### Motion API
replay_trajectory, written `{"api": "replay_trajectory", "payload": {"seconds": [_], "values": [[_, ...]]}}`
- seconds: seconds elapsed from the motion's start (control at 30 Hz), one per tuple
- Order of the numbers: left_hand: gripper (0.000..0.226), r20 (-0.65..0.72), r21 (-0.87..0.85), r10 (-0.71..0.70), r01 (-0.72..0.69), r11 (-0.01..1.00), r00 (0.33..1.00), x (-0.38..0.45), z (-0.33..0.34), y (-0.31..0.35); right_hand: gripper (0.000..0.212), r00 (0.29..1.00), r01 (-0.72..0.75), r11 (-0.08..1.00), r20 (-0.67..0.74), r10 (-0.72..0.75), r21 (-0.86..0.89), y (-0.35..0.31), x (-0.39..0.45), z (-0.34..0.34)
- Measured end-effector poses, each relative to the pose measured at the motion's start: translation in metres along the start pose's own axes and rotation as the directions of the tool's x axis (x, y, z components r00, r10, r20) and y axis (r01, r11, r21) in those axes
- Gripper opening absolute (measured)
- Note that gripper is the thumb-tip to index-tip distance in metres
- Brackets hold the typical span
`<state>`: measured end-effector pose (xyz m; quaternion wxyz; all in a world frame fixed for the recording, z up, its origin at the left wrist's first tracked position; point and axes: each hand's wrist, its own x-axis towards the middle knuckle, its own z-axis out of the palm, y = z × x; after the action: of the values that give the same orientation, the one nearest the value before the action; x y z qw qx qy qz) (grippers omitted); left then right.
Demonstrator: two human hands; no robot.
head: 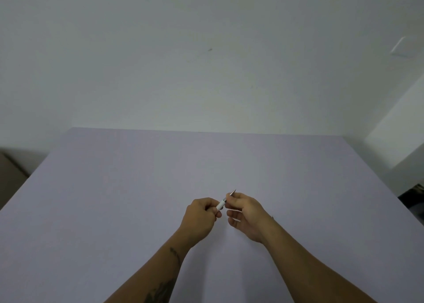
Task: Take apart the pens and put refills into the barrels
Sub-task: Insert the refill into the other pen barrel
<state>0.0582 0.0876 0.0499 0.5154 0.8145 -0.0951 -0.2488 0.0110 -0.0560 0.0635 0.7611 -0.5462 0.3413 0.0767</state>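
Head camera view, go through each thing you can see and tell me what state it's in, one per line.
Pen: held in the air between both hands, metal tip pointing up and away, not visibly apart yet.
Left hand: closed around the white barrel.
Right hand: fingertips pinching the tip end.
Table: nothing resting on the visible surface.
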Motion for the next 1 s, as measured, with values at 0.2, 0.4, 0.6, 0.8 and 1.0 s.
{"api": "replay_trajectory", "payload": {"seconds": [0.2,0.4,0.6,0.8,1.0], "values": [[0.027,-0.007,0.029,0.007,-0.007,1.000,1.000,-0.002,0.001,0.001,0.016,0.993,0.085,0.993,-0.070,-0.091,-0.082,0.000,-0.003,0.003],[0.031,0.005,0.004,0.010,-0.010,1.000,1.000,-0.004,0.000,0.000,0.026,0.997,0.075,0.997,-0.029,-0.076,-0.035,0.000,-0.007,0.003],[0.029,-0.010,0.032,0.014,-0.014,0.999,1.000,-0.006,0.000,-0.001,0.014,0.999,0.040,0.999,-0.002,-0.040,-0.008,0.001,-0.007,0.002],[0.027,-0.019,0.066,0.019,-0.017,0.998,1.000,-0.006,-0.001,-0.003,0.016,0.996,0.076,0.994,-0.049,-0.081,-0.081,0.004,-0.004,0.007],[0.029,-0.029,0.060,0.001,0.001,0.998,1.000,-0.006,-0.003,-0.008,0.028,0.999,0.045,0.998,-0.006,-0.045,-0.045,0.002,-0.005,0.007]]}}
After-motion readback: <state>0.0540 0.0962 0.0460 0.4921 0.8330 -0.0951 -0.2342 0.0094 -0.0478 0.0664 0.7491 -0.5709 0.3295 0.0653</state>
